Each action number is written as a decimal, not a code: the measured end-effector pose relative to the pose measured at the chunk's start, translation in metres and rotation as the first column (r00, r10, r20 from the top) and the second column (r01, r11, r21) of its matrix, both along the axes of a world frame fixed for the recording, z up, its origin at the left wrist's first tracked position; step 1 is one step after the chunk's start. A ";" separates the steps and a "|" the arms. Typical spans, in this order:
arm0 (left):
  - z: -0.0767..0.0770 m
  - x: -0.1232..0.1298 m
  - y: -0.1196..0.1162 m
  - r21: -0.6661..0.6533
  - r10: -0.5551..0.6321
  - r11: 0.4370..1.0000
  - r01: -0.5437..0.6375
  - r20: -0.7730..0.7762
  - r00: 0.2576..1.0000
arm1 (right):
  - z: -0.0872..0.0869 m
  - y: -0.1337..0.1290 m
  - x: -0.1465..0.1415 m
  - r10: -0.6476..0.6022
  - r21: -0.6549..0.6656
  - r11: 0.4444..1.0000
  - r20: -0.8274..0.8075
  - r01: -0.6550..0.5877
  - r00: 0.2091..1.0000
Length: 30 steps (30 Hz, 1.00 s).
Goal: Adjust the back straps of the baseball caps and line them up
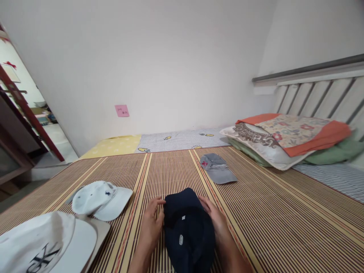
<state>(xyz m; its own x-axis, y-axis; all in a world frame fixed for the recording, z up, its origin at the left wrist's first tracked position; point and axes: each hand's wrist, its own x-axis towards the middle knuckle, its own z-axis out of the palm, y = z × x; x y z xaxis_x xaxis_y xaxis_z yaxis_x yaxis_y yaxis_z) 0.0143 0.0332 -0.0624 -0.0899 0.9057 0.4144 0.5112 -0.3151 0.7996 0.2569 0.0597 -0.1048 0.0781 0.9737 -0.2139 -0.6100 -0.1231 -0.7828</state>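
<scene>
As it lies on the striped mat (256,212), dark blue cap (187,227), soft, small white tag, left hand (152,223) and right hand (217,220) pressed flat, fingers open, against its sides.

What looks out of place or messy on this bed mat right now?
Little stands out. The grey cap lies flattened and apart from the white caps, and the pillows are stacked askew. Both hands, left and right, flank the navy cap. No damage or spills.
</scene>
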 end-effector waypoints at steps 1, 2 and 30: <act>-0.001 -0.003 0.000 -0.045 0.055 0.998 -0.055 0.001 0.998 | 0.003 -0.001 0.002 -0.003 0.028 1.000 0.052 0.001 0.999; -0.003 -0.006 0.000 -0.113 0.092 0.989 -0.092 -0.003 0.996 | 0.005 -0.003 0.003 -0.001 0.044 0.999 0.093 -0.003 0.996; 0.060 -0.002 -0.023 -0.190 -0.095 0.978 0.089 -0.022 0.995 | 0.005 -0.001 -0.014 -0.154 0.015 0.988 0.078 0.154 0.985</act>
